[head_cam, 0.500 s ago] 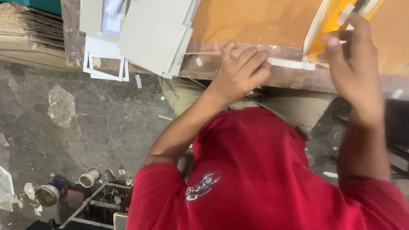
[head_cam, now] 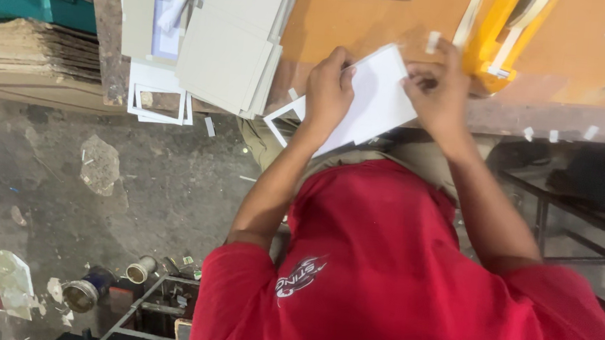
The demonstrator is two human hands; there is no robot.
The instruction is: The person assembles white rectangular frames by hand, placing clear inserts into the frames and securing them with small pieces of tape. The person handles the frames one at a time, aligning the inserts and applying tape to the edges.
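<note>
Concrete floor [head_cam: 157, 194], stained and littered w/ paper scraps, runs below a worn orange-brown counter [head_cam: 372, 21] along the top of the view. Left hand [head_cam: 328, 93] has its grip closed on a white card sheet [head_cam: 380, 97], fingers curled over the sheet's left edge; right hand [head_cam: 438, 94] pinches the sheet's right edge, fingers shut on it. Sheet is held tilted, over the counter's near edge, w/ a white cut-out frame [head_cam: 281, 121] showing at its lower-left corner. Just beside right hand sits a yellow tape dispenser [head_cam: 492, 41]. Left of the hands a stack of grey boards [head_cam: 234, 39] overhangs the counter; more white frames [head_cam: 157, 101] lie near that. Tins [head_cam: 140, 269] on the floor, well apart.
</note>
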